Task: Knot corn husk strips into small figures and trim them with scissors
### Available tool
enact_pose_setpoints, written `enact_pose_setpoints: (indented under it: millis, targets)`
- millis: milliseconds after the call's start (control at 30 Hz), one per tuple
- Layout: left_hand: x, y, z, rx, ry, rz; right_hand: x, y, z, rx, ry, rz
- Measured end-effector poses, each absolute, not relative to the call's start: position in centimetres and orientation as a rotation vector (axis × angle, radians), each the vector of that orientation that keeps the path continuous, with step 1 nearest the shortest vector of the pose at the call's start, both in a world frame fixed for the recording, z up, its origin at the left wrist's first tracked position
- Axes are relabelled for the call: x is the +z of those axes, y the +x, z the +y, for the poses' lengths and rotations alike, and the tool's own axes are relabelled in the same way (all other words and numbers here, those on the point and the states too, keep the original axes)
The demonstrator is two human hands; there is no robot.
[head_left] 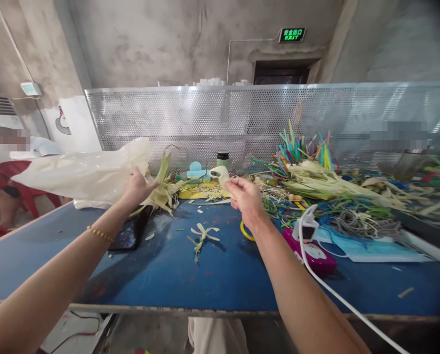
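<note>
Plastic bag [76, 172] is sprawling leftward; my left hand [139, 187] is touching its right end, whether gripping I cannot tell. Husks [163, 194] are lying just beside. Knotted strips [203, 235] are resting on the worktop [235, 280]. My right hand [247, 199] is pinching a pale looped object [223, 178].

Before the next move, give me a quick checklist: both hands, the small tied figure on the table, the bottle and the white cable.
1. Right hand holding the pale piece: ok, pinched at the fingertips.
2. Left hand gripping the plastic bag: cannot tell; fingers partly hidden.
3. Tied figure apart from both hands: ok.
4. Bottle upright, lid on: ok.
5. White cable clear of the table edge: not ok, it crosses the near edge.
</note>
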State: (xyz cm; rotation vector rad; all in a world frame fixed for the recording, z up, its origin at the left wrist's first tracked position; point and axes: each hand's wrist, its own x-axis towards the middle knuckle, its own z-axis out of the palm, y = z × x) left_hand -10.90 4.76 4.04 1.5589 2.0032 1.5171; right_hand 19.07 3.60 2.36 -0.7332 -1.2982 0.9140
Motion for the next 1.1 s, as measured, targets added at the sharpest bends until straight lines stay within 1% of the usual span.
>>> enact_pose_setpoints:
  millis: [33,67,100,200,267,333,433,567,767,1000,1100]
  targets:
    - [4.3,-9.6,3.4,1.651,1.713,2.059,2.2,18.8,3.4,0.875,-0.757,-1.398]
    - [4.6,-8.2,2.0,1.726,1.874,2.013,2.0,18.5,3.2,0.828,-0.771,-1.521]
    - [4.8,-6.6,0.9,1.713,2.025,1.887,1.8,18.3,3.0,0.78,-0.769,-1.655]
    - [4.9,-2.2,-1.1,1.333,2.293,1.421,1.4,17.7,2.5,0.708,-0.72,-1.948]
    - [4.5,-0.3,-1.2,1.061,2.241,1.268,1.4,17.7,2.3,0.714,-0.706,-2.006]
    - [3.7,0.5,-0.7,0.919,2.029,1.165,1.5,17.9,2.3,0.711,-0.737,-1.991]
    - [2.8,0.6,0.2,0.978,1.745,1.029,1.7,18.5,2.5,0.743,-0.824,-1.849]
    - [2.2,0.1,0.4,1.085,1.606,0.986,1.7,18.8,2.9,0.755,-0.87,-1.828]
    - [2.0,-1.1,0.1,0.956,1.539,0.846,1.7,18.8,3.0,0.607,-0.884,-1.779]
    - [1.8,-3.5,1.4,1.066,1.641,0.944,2.3,19.4,2.7,0.652,-0.886,-1.717]
    - [1.8,-4.0,1.8,1.099,1.592,0.914,2.5,19.5,2.6,0.738,-0.874,-1.693]
